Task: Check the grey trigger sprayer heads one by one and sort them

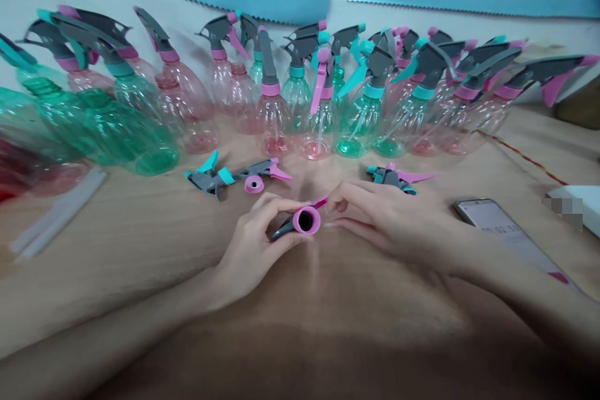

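My left hand (255, 244) is closed around a grey spray-trigger head with a pink screw collar (305, 221), the collar's opening facing me. My right hand (384, 219) rests just right of it, fingers curled, fingertips pinching at the thin clear dip tube and pink trigger tip beside the collar. Both hands lie low over the tan table (328, 312). Loose trigger heads lie just beyond: a grey and teal one (209, 178), a grey and pink one (262, 173) and another (396, 177) near my right hand.
A row of several pink and green clear spray bottles (319, 106) with trigger heads stands across the back. Green bottles (117, 131) lie tipped at left. White tubes (60, 212) lie at the left edge. A phone (504, 231) lies at right beside a white box (581, 203).
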`<control>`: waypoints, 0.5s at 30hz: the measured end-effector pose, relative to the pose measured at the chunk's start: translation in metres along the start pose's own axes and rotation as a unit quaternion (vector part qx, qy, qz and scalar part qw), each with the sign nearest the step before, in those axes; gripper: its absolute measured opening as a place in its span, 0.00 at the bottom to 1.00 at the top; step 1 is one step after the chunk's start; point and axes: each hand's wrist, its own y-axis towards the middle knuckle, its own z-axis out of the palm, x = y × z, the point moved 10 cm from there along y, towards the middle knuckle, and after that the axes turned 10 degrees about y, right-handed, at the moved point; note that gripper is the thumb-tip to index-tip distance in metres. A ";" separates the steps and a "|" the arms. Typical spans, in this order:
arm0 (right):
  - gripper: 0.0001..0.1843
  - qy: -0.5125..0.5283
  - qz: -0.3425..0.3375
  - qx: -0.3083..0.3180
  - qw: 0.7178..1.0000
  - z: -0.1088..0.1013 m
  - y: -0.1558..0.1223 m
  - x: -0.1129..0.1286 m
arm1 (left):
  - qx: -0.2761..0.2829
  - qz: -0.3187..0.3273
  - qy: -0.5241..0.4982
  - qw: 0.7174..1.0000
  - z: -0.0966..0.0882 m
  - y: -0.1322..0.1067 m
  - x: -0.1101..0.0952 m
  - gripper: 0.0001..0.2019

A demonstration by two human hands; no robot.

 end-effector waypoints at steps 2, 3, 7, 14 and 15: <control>0.06 -0.005 0.006 -0.006 1.000 -0.003 0.000 -0.004 | 0.000 -0.001 -0.004 1.000 0.001 0.000 0.001 0.13; 0.06 -0.005 0.005 -0.008 1.000 -0.004 -0.001 -0.004 | -0.002 -0.002 -0.006 1.000 0.001 0.000 0.002 0.12; 0.07 0.005 -0.005 -0.012 1.000 -0.007 -0.002 -0.006 | -0.006 0.001 -0.012 1.000 0.001 0.001 0.003 0.12; 0.06 -0.043 -0.021 -0.041 0.998 -0.026 -0.006 0.004 | -0.014 0.018 0.003 1.000 0.001 0.004 -0.002 0.14; 0.06 -0.050 -0.017 -0.047 0.997 -0.030 -0.008 0.006 | -0.018 0.022 0.009 1.000 0.001 0.004 -0.004 0.14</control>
